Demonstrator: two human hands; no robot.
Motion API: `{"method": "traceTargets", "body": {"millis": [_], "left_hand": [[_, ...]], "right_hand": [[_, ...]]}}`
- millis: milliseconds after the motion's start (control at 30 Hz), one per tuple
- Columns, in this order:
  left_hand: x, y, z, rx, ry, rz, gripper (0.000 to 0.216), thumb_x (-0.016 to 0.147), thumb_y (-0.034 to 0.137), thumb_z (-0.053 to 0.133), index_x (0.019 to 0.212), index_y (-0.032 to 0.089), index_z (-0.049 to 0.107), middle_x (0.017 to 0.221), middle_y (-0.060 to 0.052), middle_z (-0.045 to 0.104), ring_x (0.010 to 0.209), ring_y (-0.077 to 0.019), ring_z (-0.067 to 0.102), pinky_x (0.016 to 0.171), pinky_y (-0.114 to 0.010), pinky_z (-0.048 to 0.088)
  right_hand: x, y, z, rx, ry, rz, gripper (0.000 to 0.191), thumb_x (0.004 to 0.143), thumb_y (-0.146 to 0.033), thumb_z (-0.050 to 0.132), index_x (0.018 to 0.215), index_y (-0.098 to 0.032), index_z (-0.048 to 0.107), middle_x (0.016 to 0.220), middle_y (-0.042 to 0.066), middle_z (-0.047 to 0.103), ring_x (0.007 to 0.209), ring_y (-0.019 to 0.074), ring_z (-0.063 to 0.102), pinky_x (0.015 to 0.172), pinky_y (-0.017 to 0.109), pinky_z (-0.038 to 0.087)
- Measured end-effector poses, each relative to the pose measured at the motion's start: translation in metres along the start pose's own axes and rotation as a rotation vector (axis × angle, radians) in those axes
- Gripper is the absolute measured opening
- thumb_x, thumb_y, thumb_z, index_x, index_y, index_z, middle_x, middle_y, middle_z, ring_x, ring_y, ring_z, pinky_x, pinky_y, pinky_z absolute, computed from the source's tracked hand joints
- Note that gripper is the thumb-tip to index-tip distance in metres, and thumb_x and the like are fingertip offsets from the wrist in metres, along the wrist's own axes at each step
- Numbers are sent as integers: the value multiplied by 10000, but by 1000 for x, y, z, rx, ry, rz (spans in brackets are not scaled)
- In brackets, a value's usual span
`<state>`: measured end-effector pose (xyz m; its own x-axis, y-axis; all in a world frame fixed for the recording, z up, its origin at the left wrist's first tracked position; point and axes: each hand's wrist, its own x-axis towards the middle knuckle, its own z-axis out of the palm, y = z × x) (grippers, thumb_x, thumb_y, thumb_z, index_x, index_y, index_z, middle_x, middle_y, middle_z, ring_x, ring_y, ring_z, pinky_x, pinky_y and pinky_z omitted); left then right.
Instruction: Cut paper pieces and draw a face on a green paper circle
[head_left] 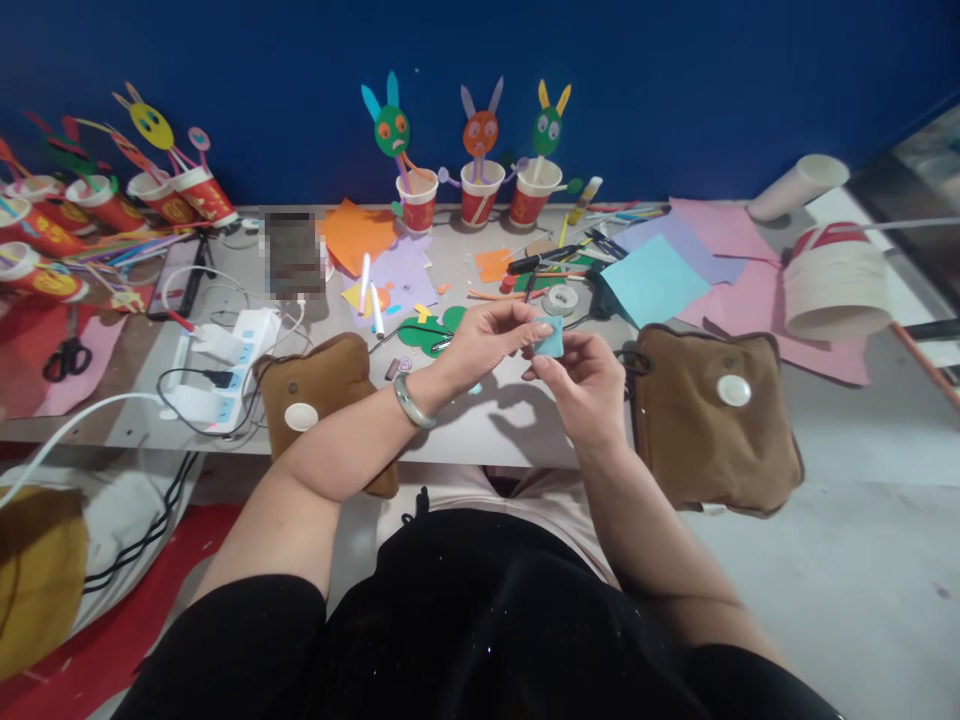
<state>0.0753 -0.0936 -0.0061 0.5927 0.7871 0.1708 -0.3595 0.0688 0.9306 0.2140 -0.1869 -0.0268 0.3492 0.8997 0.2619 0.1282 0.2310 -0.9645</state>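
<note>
Above the front of the table, my two hands meet at a small light-blue piece of paper (551,338). My left hand (491,340) is closed, with thumb and fingers pinching its left side. From below and the right, my right hand (589,380) pinches the same piece between thumb and fingers. Just left of my left hand lie green paper pieces (431,335) with a small metal tool on them. A roll of clear tape (560,299) sits just behind my hands. A larger light-blue sheet (655,281) lies to the right.
Three red paper cups (480,195) with paper puppets stand along the blue wall. Brown pouches (716,420) lie on both sides of my arms. A power strip (244,365) with cables and scissors (67,358) are at left. Paper cup stacks (832,285) stand at right.
</note>
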Motion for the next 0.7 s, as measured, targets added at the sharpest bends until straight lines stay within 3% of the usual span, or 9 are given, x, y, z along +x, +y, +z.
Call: {"method": "traceTargets", "body": {"millis": [233, 700], "left_hand": [[-1, 3, 1, 33, 24, -52, 558, 703, 666, 967, 771, 217, 642, 690, 39, 662, 650, -102, 597, 640, -287, 487], [0, -2, -2, 90, -43, -32, 558, 741, 653, 938, 804, 209, 606, 682, 42, 616, 659, -103, 579, 629, -274, 461]], "right_hand": [[-1, -1, 9, -31, 95, -20, 552, 802, -730, 879, 825, -227, 654, 778, 18, 792, 603, 175, 752, 556, 296, 619], [0, -2, -8, -78, 229, -117, 509, 816, -678, 895, 825, -223, 668, 746, 10, 770, 555, 153, 699, 533, 290, 600]]}}
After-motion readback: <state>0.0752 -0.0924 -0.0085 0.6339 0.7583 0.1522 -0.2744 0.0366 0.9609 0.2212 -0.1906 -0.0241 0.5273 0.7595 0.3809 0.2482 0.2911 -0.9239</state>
